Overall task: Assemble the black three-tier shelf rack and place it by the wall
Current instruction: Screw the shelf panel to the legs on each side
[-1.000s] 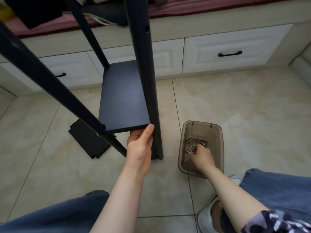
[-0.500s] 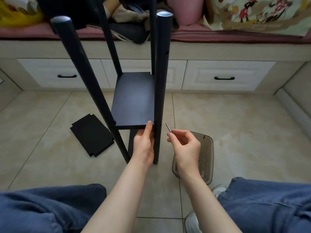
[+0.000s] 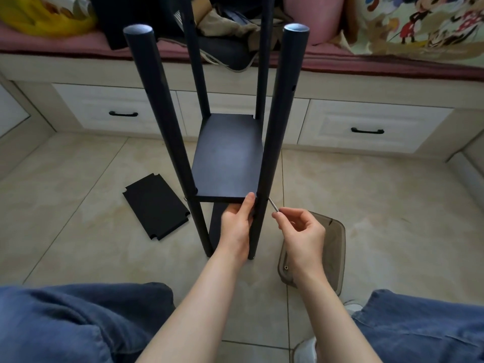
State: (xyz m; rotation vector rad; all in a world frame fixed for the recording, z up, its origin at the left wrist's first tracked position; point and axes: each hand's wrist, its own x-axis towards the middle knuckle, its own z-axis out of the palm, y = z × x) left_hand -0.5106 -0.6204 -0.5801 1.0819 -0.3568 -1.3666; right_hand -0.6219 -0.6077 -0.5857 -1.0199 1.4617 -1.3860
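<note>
The half-built rack (image 3: 162,113) stands on tiled floor (image 3: 379,205) before white drawers (image 3: 366,127), with open tile on both sides. 1 loose shelf panel (image 3: 155,205) lies to its left, apart from it. A smoky plastic bin (image 3: 336,247) sits partly behind the right hand (image 3: 301,231), which pinches a screw (image 3: 272,205) with its tip at the front-right post (image 3: 277,113). The left hand (image 3: 235,226) grips the front edge of the mounted shelf board (image 3: 227,158).
</note>
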